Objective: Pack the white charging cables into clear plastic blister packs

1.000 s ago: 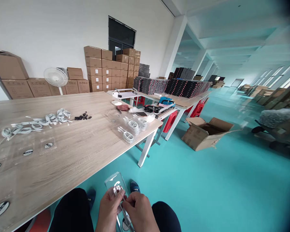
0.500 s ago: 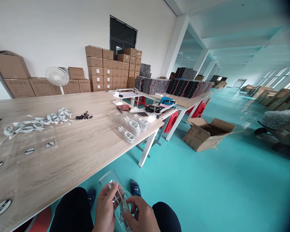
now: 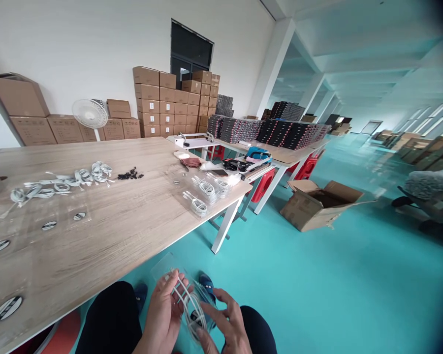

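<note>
— Holding what, and where?
— Low over the lap, off the pale wooden worktop, there's a clear plastic pouch with a white coiled cable. How far the cable sits inside it I cannot tell. The left hand pinches the loops between thumb and fingers. The right hand has its fingers spread, tips touching the coil's near end.
— Other containers?
— More clear pouches, each with a white cable inside, lie at the worktop's right corner. An open brown cardboard box sits on the teal floor further right, its inside too dark to make out.
— Changed from a second ago?
— Then both hands were pressed together on the pouch. Now they are apart and the loops are pulled wider.
— Room?
— The worktop's near edge runs just left of the left hand. To the right, bare floor lies open up to the box.
</note>
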### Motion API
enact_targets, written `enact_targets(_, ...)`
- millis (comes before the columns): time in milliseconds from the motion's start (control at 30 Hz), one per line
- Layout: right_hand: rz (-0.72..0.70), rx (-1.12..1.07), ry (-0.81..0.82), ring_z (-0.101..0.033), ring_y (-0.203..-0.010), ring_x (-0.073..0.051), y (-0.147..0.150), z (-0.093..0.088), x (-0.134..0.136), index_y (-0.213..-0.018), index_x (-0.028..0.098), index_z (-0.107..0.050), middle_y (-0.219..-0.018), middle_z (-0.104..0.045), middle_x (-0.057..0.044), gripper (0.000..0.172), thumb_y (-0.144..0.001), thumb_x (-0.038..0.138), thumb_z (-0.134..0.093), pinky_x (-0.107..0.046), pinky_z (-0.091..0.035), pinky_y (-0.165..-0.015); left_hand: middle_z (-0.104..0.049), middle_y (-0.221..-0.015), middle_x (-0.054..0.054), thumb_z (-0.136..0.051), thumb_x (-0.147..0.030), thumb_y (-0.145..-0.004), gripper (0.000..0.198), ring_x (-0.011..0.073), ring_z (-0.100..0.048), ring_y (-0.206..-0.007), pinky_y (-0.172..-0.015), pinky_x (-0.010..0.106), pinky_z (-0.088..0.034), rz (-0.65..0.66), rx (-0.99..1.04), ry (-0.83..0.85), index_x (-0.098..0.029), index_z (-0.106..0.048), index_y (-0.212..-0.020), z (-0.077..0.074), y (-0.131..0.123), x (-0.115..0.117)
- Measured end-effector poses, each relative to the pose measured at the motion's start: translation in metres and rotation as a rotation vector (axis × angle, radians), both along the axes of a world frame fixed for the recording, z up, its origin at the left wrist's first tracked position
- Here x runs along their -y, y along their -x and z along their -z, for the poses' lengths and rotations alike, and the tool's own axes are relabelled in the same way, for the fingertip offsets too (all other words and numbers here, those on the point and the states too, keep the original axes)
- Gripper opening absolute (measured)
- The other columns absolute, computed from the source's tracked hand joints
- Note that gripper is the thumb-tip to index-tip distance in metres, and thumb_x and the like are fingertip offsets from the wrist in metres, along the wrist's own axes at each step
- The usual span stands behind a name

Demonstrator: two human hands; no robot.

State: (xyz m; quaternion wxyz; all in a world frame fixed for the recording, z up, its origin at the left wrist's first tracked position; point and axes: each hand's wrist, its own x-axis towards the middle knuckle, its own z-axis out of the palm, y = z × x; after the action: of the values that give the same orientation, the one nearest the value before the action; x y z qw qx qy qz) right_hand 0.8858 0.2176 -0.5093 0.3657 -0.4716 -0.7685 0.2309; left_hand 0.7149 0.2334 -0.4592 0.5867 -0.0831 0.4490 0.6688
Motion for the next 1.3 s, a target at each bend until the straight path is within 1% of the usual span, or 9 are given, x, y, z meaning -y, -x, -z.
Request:
enact_targets(67, -0.068, -0.037, 0.040, -0.060, -0.126, -0.037, -0.002, 0.004, -0.002, -0.126, 0.035, -0.071, -0.146, -0.053, -0.013, 0.039, -0.089, 0.047, -0.066, -0.046, -0.057, -0.097, -0.069, -0.089, 0.004, -0.075, -0.019, -0.085, 0.015, 0.0149, -0.071, -0.077, -0.069, 0.027, -0.062, 0.001, -0.006, 0.002, -0.017, -0.063, -0.094, -0.001, 0.000, 0.000)
enact_targets(267, -0.168, -0.319, 0.315, -0.053, -0.136, -0.034, -0.003, 0.004, -0.009, -0.124, 0.034, -0.072, -0.151, -0.054, -0.011, 0.037, -0.093, 0.049, -0.059, -0.048, -0.048, -0.111, -0.069, -0.085, 0.004, -0.076, -0.017, -0.084, 0.014, 0.0131, -0.069, -0.073, -0.060, 0.023, -0.057, 0.057, 0.035, -0.039, -0.017, -0.063, -0.090, -0.004, 0.001, 0.000)
enact_targets(367, -0.104, -0.648, 0.554, -0.064, -0.121, -0.032, 0.003, 0.008, -0.007, -0.137, 0.036, -0.061, -0.149, -0.056, -0.012, 0.055, -0.085, 0.054, -0.070, -0.045, -0.056, -0.098, -0.069, -0.084, 0.004, -0.075, -0.015, -0.084, 0.014, 0.0130, -0.068, -0.072, -0.061, 0.024, -0.058, 0.041, 0.039, -0.051, -0.016, -0.063, -0.090, -0.005, 0.002, 0.001)
enact_targets(500, -0.046, -0.913, 0.742, -0.069, -0.074, -0.020, 0.011, 0.019, -0.005, -0.141, 0.029, -0.054, -0.112, -0.072, -0.011, 0.080, -0.072, 0.055, -0.083, -0.033, -0.056, -0.063, -0.070, -0.084, 0.004, -0.075, -0.015, -0.084, 0.015, 0.0144, -0.069, -0.070, -0.060, 0.026, -0.059, 0.065, 0.045, -0.028, -0.016, -0.064, -0.092, -0.003, 0.004, 0.002)
enact_targets(633, -0.022, -0.846, 0.765, -0.063, -0.060, -0.016, 0.016, 0.024, -0.008, -0.138, 0.023, -0.055, -0.095, -0.070, -0.006, 0.090, -0.063, 0.062, -0.086, -0.029, -0.050, -0.050, -0.070, -0.081, 0.004, -0.075, -0.016, -0.084, 0.014, 0.0150, -0.070, -0.068, -0.062, 0.026, -0.060, 0.083, 0.050, -0.018, -0.017, -0.063, -0.092, -0.002, 0.004, 0.002)
enact_targets(800, 0.082, -0.711, 0.698, -0.057, -0.058, -0.015, 0.022, 0.024, -0.007, -0.134, 0.020, -0.057, -0.083, -0.063, -0.002, 0.088, -0.068, 0.073, -0.076, -0.027, -0.046, -0.044, -0.070, -0.078, 0.004, -0.074, -0.018, -0.086, 0.011, 0.0150, -0.069, -0.066, -0.057, 0.025, -0.057, 0.115, 0.050, -0.038, -0.017, -0.064, -0.092, 0.000, 0.002, 0.003)
enact_targets(967, -0.041, -0.607, 0.800, -0.054, -0.058, -0.014, 0.016, 0.020, -0.012, -0.132, 0.019, -0.058, -0.082, -0.063, -0.001, 0.087, -0.066, 0.072, -0.078, -0.029, -0.049, -0.051, -0.071, -0.075, 0.003, -0.080, -0.021, -0.081, 0.016, 0.0138, -0.069, -0.068, -0.063, 0.025, -0.057, 0.138, 0.028, -0.075, -0.017, -0.065, -0.087, 0.007, 0.003, 0.007)
enact_targets(1133, -0.179, -0.559, 0.803, -0.067, -0.090, -0.025, 0.009, -0.009, -0.025, -0.122, 0.018, -0.068, -0.095, -0.072, -0.008, 0.071, -0.068, 0.060, -0.083, -0.036, -0.051, -0.081, -0.070, -0.068, 0.001, -0.092, -0.032, -0.065, 0.032, 0.0150, -0.067, -0.061, -0.055, 0.024, -0.052, 0.221, -0.027, -0.112, -0.018, -0.066, -0.077, 0.009, -0.006, 0.014)
enact_targets(1300, -0.167, -0.351, 0.659, -0.055, -0.066, -0.016, 0.022, -0.046, -0.030, -0.104, 0.021, -0.075, -0.080, -0.068, 0.000, 0.031, -0.074, 0.026, -0.076, -0.030, -0.043, -0.064, -0.067, -0.060, 0.000, -0.096, -0.034, -0.055, 0.038, 0.0204, -0.070, -0.065, -0.058, 0.026, -0.051, 0.242, -0.047, -0.131, -0.019, -0.065, -0.070, 0.017, -0.016, 0.018)
